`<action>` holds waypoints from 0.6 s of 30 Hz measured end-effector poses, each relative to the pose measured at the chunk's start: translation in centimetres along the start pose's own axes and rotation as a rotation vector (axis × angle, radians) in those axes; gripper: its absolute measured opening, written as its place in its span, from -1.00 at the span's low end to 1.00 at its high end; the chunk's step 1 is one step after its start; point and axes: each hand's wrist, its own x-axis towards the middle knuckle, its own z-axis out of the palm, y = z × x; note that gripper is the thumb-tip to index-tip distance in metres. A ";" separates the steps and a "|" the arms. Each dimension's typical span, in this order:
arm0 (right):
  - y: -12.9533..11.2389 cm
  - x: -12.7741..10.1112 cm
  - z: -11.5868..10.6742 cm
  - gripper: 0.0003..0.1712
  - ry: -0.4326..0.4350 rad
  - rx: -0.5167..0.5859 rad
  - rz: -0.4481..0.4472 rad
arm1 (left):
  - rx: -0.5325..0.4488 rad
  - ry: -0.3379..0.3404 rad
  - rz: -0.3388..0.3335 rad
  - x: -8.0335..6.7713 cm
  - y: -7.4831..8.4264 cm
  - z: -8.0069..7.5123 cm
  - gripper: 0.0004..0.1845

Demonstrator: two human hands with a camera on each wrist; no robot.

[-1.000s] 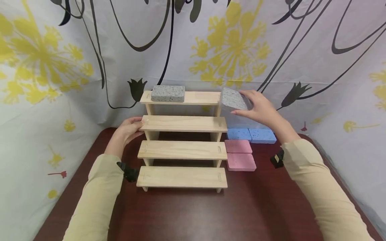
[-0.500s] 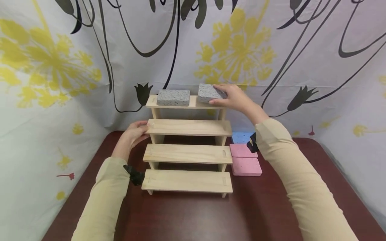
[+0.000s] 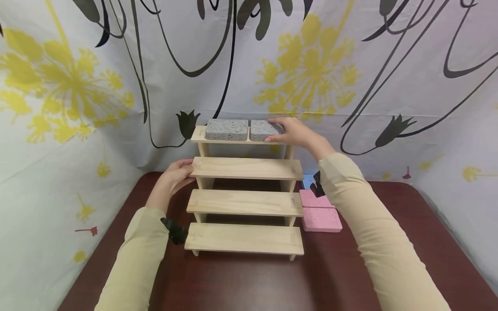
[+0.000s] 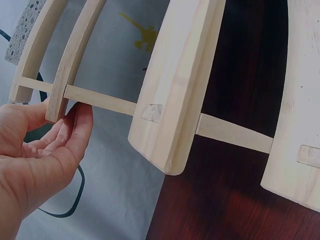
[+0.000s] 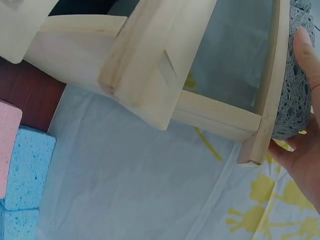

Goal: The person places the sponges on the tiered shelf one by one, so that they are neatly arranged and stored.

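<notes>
A four-tier wooden step rack [image 3: 245, 203] stood on a dark red-brown table [image 3: 249, 280], and everything else is placed from that rack. On its top shelf lay two grey sponges side by side, just touching: the left grey sponge [image 3: 227, 129] and the right grey sponge [image 3: 265, 129]. The right hand [image 3: 297, 133] lay at the top shelf's right end, fingers curled round the right grey sponge's outer edge and gripping it; the right wrist view showed the thumb [image 5: 307, 55] laid flat against that sponge's pitted side, above the shelf's thin edge. The left hand [image 3: 176, 176] sat at the left end of the second shelf from the top, fingers loosely bent and touching the rack's side frame (in the left wrist view the fingertips [image 4: 75, 125] rested against a thin upright slat, not wrapped round it).

Right of the rack, on the table, lay two pink sponges [image 3: 320, 214] touching each other, just beside the lower shelves. Behind those, blue sponges [image 5: 25, 175] showed mostly in the right wrist view, largely hidden by the sleeve from the head camera.

Behind and to both sides of the rack hung a white cloth backdrop [image 3: 78, 86] printed with yellow flower bursts and black curling stems, enclosing the table on three sides
</notes>
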 end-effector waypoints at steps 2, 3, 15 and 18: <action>0.2 0.1 0.0 -0.15 -0.003 0.014 0.010 | 0.005 -0.002 -0.002 0.0 0.0 0.0 -0.44; 0.3 0.2 0.0 -0.14 -0.006 0.018 0.012 | 0.005 -0.002 -0.004 0.0 0.1 0.0 -0.44; 1.3 -2.1 0.0 0.07 0.111 -0.001 0.008 | 0.015 -0.007 -0.012 -0.4 0.3 0.3 -0.43; 2.1 -3.5 -0.1 0.12 0.165 0.064 0.033 | 0.016 -0.007 -0.008 -0.3 0.3 0.2 -0.43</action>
